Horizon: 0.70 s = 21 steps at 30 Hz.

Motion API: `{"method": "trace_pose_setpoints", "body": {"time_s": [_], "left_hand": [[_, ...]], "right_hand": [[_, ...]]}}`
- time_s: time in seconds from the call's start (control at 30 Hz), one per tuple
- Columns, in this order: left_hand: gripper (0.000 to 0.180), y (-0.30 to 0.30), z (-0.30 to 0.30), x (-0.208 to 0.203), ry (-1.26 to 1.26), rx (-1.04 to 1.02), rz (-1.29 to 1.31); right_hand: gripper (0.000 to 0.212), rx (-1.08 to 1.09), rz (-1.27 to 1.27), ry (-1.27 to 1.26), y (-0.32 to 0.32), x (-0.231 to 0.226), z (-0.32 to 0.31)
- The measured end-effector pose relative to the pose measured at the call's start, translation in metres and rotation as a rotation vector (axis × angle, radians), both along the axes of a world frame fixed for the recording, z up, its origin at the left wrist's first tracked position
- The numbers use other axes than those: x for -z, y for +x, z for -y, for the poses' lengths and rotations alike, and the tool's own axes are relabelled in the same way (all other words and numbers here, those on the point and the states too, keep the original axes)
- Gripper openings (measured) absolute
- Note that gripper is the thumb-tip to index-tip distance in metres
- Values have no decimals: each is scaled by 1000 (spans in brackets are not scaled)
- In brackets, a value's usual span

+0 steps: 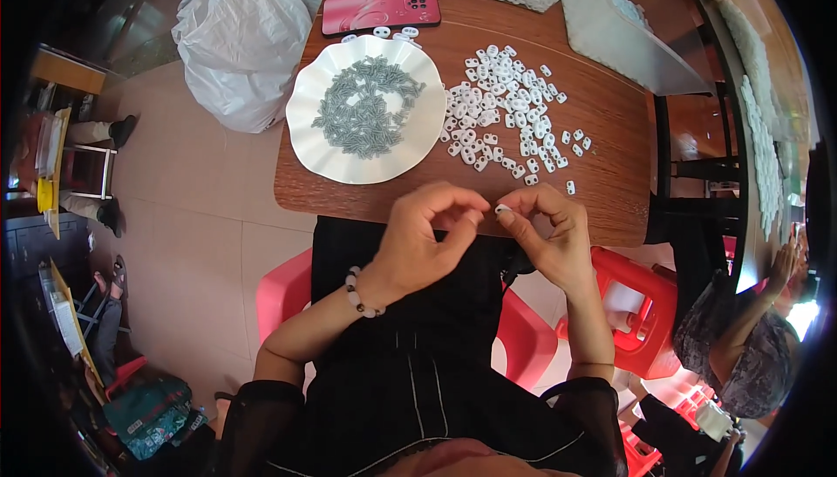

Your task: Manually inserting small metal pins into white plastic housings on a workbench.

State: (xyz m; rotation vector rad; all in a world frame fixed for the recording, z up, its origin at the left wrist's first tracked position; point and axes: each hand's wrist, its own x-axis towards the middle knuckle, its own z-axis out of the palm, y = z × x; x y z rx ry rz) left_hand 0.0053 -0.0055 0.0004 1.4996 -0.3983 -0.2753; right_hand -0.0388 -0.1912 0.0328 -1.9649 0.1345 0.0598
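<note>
Lying on the floor at far left is one white bag (235, 41), bulging beside the table (610, 128). On the table stands one white plate (314, 141) with a wavy rim, holding a heap of small grey pieces (366, 106), too many and too tangled to count. One pink phone (381, 10) lies just behind the plate, camera side up. Right of the plate spreads a loose scatter of white clips (506, 102), several dozen, too small to count exactly; three more sit between phone and plate.

At the near table edge the left hand (418, 237), with one bead bracelet (359, 294) on its wrist, curls narrow, thumb and forefinger pinched together; what they pinch, if anything, cannot be made out. The right hand (549, 233) is just beside it, fingertips closed on one white clip (503, 208), held over the lap just off the table edge. One red stool (641, 294) stands at right, below the table.
</note>
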Motion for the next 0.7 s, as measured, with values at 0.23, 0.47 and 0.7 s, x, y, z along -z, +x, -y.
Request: {"method": "trace_pose_setpoints", "body": {"time_s": [0.23,0.47,0.7], "left_hand": [[12,67,-39,-17,475,-277,385],[15,111,-56,-5,758,-80,395],[14,119,-51,-3,953,-9,532]], "right_hand": [[5,66,-75,149,-1,6,1],[7,11,19,73,0,18,-2],[8,11,7,86,1,23,-4]]}}
